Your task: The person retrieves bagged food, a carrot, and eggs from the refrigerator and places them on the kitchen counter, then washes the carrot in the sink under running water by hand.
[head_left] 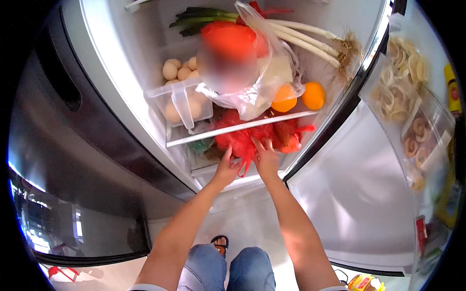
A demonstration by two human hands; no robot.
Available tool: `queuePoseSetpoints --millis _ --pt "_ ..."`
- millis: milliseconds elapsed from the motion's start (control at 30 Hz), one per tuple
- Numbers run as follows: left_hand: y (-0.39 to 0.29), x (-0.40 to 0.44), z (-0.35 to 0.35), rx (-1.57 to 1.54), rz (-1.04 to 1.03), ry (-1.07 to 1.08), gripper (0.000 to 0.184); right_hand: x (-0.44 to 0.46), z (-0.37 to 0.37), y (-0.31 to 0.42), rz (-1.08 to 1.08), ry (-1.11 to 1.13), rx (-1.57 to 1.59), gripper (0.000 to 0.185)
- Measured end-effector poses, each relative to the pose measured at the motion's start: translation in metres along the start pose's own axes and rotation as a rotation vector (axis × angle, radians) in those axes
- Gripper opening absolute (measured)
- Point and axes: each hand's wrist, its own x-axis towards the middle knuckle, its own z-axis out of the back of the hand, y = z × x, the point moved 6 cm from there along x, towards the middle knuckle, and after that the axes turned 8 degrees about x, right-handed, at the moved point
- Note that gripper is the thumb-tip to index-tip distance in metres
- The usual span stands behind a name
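A red plastic bag point(236, 137) lies on the fridge's lower level, its loose handles hanging over the front edge. My left hand point(226, 169) grips its left side, with the fingertips partly hidden in the folds. On the right side, the fingers of my right hand point(266, 157) press into the same bag. What the bag contains cannot be made out. Close by on the right is another red bag point(290, 138) with something dark inside. A dark green bundle point(201, 145) sits to the left of my left hand.
Above my hands runs the shelf edge point(242, 128). On that shelf are eggs point(170, 71), a clear plastic bin point(182, 92), oranges point(313, 95), leeks point(306, 30) and a clear bag point(279, 72). The open right door point(349, 194) holds bagged dried slices point(400, 82).
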Motion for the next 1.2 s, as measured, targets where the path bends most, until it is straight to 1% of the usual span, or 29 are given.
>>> queuePoseSetpoints --millis 33,67,100,133,167,233,333,367,400,433,500,533,633,733,833,933,967,1033,1067,1133,1167,1200 --pt "0.002 -0.005 0.001 -0.027 -0.041 -0.021 0.078 -0.003 0.002 0.003 0.038 -0.012 0.006 0.074" --pt "0.009 -0.006 0.006 0.094 -0.015 -0.059 0.079 -0.01 0.005 0.005 0.07 -0.021 0.011 0.076" --pt "0.0 -0.01 0.007 0.217 -0.007 -0.078 0.079 -0.017 0.009 0.008 0.098 -0.028 0.013 0.079" --pt "-0.018 -0.016 0.005 0.337 0.005 -0.096 0.078 -0.022 0.013 0.009 0.068 -0.001 0.036 0.083" --pt "-0.036 -0.021 0.005 0.459 0.016 -0.115 0.078 -0.026 0.017 0.008 0.003 0.022 0.066 0.083" --pt "-0.061 -0.03 -0.001 0.385 0.116 -0.098 0.077 -0.031 0.033 0.017 -0.129 0.08 0.129 0.082" --pt "-0.113 -0.04 -0.01 0.263 0.256 -0.058 0.076 -0.032 0.061 0.041 -0.137 0.041 0.137 0.079" --pt "-0.132 -0.042 -0.013 0.218 0.299 -0.043 0.076 -0.031 0.073 0.05 -0.073 -0.016 0.152 0.076" --pt "-0.148 -0.044 -0.015 0.175 0.298 -0.095 0.07 -0.026 0.086 0.06 -0.003 -0.074 0.166 0.073" --pt "-0.165 -0.048 -0.015 0.067 0.282 -0.106 0.068 -0.023 0.1 0.071 0.067 -0.131 0.178 0.07" --pt "-0.202 -0.047 -0.014 -0.148 0.239 -0.129 0.066 -0.02 0.126 0.086 -0.104 -0.104 0.339 0.064" --pt "-0.237 -0.044 -0.011 -0.173 0.261 -0.138 0.055 -0.02 0.138 0.096 -0.195 -0.088 0.42 0.06" --pt "-0.301 -0.036 0.0 -0.309 0.522 -0.241 0.04 -0.007 0.168 0.128 -0.278 -0.114 0.471 0.05" --pt "-0.317 -0.024 0.006 -0.296 0.55 -0.236 0.027 0.019 0.198 0.159 -0.342 -0.115 0.565 0.044" --pt "-0.328 -0.019 0.01 -0.26 0.575 -0.237 0.024 0.044 0.223 0.176 -0.381 -0.138 0.555 0.04" --pt "-0.34 -0.015 0.016 -0.304 0.503 -0.249 0.022 0.065 0.243 0.187 -0.348 -0.176 0.557 0.039" --pt "-0.342 -0.016 0.017 -0.324 0.494 -0.221 0.027 0.073 0.248 0.189 -0.296 -0.209 0.507 0.038" --pt "-0.371 -0.012 0.016 -0.364 0.473 -0.17 0.04 0.094 0.261 0.2 -0.186 -0.273 0.409 0.037" --pt "-0.38 -0.01 0.015 -0.342 0.481 -0.141 0.047 0.105 0.27 0.206 -0.184 -0.229 0.287 0.044" --pt "-0.394 -0.009 0.009 -0.298 0.499 -0.09 0.065 0.13 0.29 0.233 -0.028 -0.271 0.253 0.047" --pt "-0.399 -0.008 0.007 -0.288 0.499 -0.06 0.07 0.143 0.295 0.242 0.051 -0.291 0.237 0.049" --pt "-0.403 -0.005 0.005 -0.278 0.497 -0.029 0.076 0.158 0.293 0.243 0.047 -0.261 0.202 0.048"
